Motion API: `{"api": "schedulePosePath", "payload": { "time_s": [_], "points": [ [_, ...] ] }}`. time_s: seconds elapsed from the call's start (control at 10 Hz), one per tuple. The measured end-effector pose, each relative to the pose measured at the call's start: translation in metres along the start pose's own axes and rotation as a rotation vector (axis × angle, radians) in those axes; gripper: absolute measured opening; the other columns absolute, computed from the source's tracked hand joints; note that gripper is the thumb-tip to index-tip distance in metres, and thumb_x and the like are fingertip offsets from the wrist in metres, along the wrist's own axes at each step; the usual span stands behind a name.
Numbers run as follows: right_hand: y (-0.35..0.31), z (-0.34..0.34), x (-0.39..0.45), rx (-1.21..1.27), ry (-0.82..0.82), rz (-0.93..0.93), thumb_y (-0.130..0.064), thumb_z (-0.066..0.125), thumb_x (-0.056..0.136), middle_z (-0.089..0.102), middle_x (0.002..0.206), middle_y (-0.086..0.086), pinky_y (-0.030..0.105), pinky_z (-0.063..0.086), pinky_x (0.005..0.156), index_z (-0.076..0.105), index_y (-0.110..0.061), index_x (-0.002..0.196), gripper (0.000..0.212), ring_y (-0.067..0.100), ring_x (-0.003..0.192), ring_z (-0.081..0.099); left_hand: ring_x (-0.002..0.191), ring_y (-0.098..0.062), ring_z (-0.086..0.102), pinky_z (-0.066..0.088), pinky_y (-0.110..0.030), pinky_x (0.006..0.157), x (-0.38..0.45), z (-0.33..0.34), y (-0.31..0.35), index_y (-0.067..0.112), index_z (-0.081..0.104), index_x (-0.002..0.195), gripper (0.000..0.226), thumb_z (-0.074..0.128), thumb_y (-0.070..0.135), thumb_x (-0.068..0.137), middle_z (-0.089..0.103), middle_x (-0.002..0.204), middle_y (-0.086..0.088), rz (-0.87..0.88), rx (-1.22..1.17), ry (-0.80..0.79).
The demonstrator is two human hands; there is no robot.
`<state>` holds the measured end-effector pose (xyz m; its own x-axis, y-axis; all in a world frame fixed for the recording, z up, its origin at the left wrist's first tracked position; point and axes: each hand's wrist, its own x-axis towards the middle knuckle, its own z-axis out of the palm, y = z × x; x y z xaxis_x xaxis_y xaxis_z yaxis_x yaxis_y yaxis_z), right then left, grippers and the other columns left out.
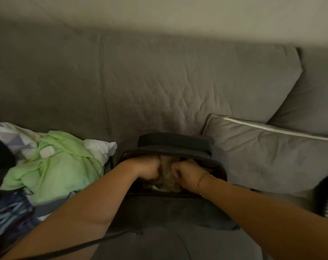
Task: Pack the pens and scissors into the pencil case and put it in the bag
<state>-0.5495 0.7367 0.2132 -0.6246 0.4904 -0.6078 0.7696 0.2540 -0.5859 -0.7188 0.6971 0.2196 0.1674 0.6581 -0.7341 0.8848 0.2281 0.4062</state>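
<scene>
Both hands are inside the open dark bag on the sofa, left hand at 9 o'clock and right hand at 3 o'clock of the tan pencil case, fingers curled closed on it, a green cloth at the bag's 9 o'clock.

Both hands are down in the open dark bag on the grey sofa. The left hand and right hand are fisted around a tan case between them. Green cloth lies left, a cushion right.
</scene>
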Motion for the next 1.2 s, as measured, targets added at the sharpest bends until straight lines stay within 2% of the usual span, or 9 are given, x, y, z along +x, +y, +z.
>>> {"api": "schedulePosePath", "payload": {
  "time_s": [0.1,0.2,0.3,0.5,0.7,0.9,1.0,1.1,1.2],
  "points": [
    [-0.009,0.005,0.000,-0.083,-0.003,0.019,-0.019,0.046,0.096,0.062,0.111,0.016,0.025,0.038,0.076,0.062,-0.010,0.108,0.022,0.032,0.102,0.057,0.074,-0.012,0.051,0.044,-0.031,0.078,-0.003,-0.001,0.003,0.032,0.049,0.073,0.020,0.061,0.025,0.089,0.050,0.077,0.007,-0.040,-0.007,-0.110],
    [-0.010,0.008,-0.001,-0.165,0.008,-0.019,-0.040,0.041,0.097,0.056,0.130,0.008,0.021,0.033,0.091,0.056,-0.018,0.123,0.037,0.023,0.113,0.051,0.087,-0.016,0.055,0.048,-0.034,0.086,-0.002,0.004,0.009,0.031,0.061,0.095,0.029,0.077,0.039,0.073,0.062,0.098,0.002,-0.069,-0.108,-0.129],
    [-0.003,0.006,0.003,-0.305,-0.009,0.045,-0.049,0.045,0.094,0.057,0.129,0.007,0.026,0.034,0.098,0.055,-0.019,0.124,0.044,0.024,0.116,0.051,0.102,-0.022,0.057,0.046,-0.034,0.093,0.010,0.018,0.012,0.026,0.061,0.117,0.059,0.079,0.050,0.066,0.063,0.118,-0.002,-0.096,-0.052,0.005],
    [0.001,0.005,0.002,-0.431,0.029,0.117,-0.047,0.043,0.095,0.056,0.128,0.011,0.035,0.041,0.098,0.054,-0.015,0.125,0.046,0.028,0.116,0.052,0.124,-0.028,0.048,0.038,-0.035,0.105,0.019,0.031,0.019,0.023,0.050,0.132,0.057,0.058,0.052,0.084,0.052,0.137,-0.009,-0.168,0.065,0.198],
    [0.007,0.011,0.004,-0.491,0.105,0.212,-0.029,0.042,0.098,0.057,0.113,0.003,0.037,0.047,0.092,0.058,-0.015,0.117,0.028,0.026,0.109,0.056,0.112,-0.026,0.059,0.045,-0.033,0.092,0.018,0.032,0.031,0.014,0.063,0.117,0.038,0.052,0.040,0.092,0.063,0.122,-0.009,-0.269,0.075,0.167],
    [0.008,-0.008,-0.006,-0.338,0.019,0.181,-0.034,0.044,0.097,0.060,0.123,0.012,0.034,0.041,0.086,0.057,-0.012,0.120,0.034,0.030,0.111,0.056,0.119,-0.027,0.051,0.040,-0.036,0.102,-0.004,0.024,0.025,0.025,0.051,0.129,0.042,0.058,0.040,0.090,0.053,0.133,-0.007,-0.129,0.015,0.293],
    [0.013,-0.030,-0.029,-0.139,-0.040,0.104,-0.045,0.047,0.094,0.057,0.129,0.002,0.027,0.038,0.100,0.055,-0.026,0.124,0.037,0.022,0.116,0.052,0.107,-0.013,0.059,0.047,-0.031,0.094,-0.043,0.013,0.004,0.032,0.060,0.120,0.031,0.062,0.035,0.089,0.063,0.119,0.005,0.040,-0.108,0.245],
    [0.022,-0.054,-0.083,-0.091,-0.056,-0.072,-0.053,0.053,0.088,0.054,0.121,-0.018,0.011,0.035,0.093,0.049,-0.039,0.129,0.043,0.001,0.111,0.052,0.106,0.008,0.057,0.045,-0.016,0.093,-0.090,0.014,-0.025,0.041,0.060,0.119,0.030,0.063,0.039,0.089,0.063,0.115,0.024,0.158,-0.226,0.377],
    [0.040,-0.056,-0.157,-0.028,0.182,-0.117,-0.082,0.041,0.072,0.057,0.121,-0.027,0.013,0.041,0.095,0.051,-0.054,0.116,0.053,-0.009,0.112,0.054,0.104,0.012,0.057,0.041,-0.004,0.086,-0.142,0.052,-0.038,0.054,0.064,0.104,0.019,0.063,0.049,0.085,0.064,0.108,0.033,0.047,-0.503,0.676]
  ]
}}
